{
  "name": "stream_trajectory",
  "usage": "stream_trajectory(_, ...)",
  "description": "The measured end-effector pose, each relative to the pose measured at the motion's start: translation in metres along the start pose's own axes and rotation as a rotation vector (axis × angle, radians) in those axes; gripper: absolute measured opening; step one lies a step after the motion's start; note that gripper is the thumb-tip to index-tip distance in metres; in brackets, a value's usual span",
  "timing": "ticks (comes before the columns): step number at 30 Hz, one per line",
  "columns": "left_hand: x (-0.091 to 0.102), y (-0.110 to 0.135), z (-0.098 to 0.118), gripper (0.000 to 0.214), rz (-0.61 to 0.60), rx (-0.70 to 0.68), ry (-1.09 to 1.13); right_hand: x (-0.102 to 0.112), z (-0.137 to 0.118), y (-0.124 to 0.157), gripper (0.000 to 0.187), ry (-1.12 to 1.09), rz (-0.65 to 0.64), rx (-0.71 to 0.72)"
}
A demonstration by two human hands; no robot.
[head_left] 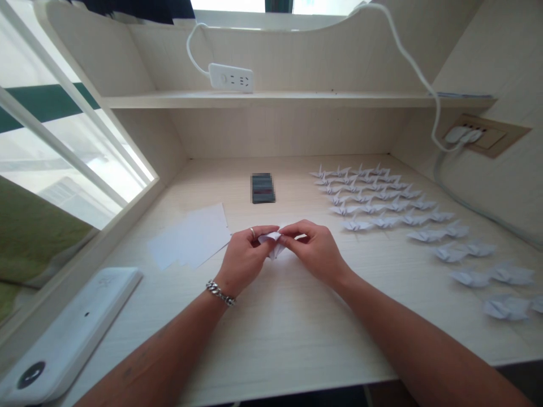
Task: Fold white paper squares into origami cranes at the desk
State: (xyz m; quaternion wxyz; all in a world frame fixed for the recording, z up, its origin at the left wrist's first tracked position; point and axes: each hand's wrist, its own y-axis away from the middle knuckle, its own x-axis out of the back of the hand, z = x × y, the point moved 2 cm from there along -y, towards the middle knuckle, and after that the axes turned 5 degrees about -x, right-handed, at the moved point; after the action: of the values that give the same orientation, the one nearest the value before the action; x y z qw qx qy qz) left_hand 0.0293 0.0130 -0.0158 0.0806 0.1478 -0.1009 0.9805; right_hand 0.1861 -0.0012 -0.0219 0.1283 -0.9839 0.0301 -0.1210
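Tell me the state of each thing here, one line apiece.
Left grip: shut on the paper
Right grip: shut on the paper
Paper: folded, upright between the fingers
Sheets: flat, unfolded, overlapping
Cranes: folded, set out in rows
Power strip: nothing plugged into its face
Wall socket: plugs in
Dark block: lying flat, details blurred

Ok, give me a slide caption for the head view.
Left hand and right hand pinch folded white paper over the desk, rows of paper cranes at right.
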Motion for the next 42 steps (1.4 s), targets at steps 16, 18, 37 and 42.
stream_trajectory(16,-0.0030,0.0026,0.0077,0.019,-0.185,0.105,-0.115,-0.0031,-0.0044,0.0033,0.011,0.131,0.026,0.137)
stream_trajectory(18,-0.0030,0.0028,0.0075,0.019,-0.195,0.114,-0.131,-0.0032,-0.0054,0.0037,0.011,0.120,0.025,0.134)
stream_trajectory(37,-0.0040,0.0031,0.0062,0.025,-0.214,0.138,-0.187,-0.0023,-0.0076,0.0036,0.007,0.232,0.034,0.228)
stream_trajectory(42,-0.0035,0.0026,0.0036,0.026,-0.211,0.119,-0.226,-0.0017,-0.0082,0.0040,0.008,0.268,0.032,0.243)
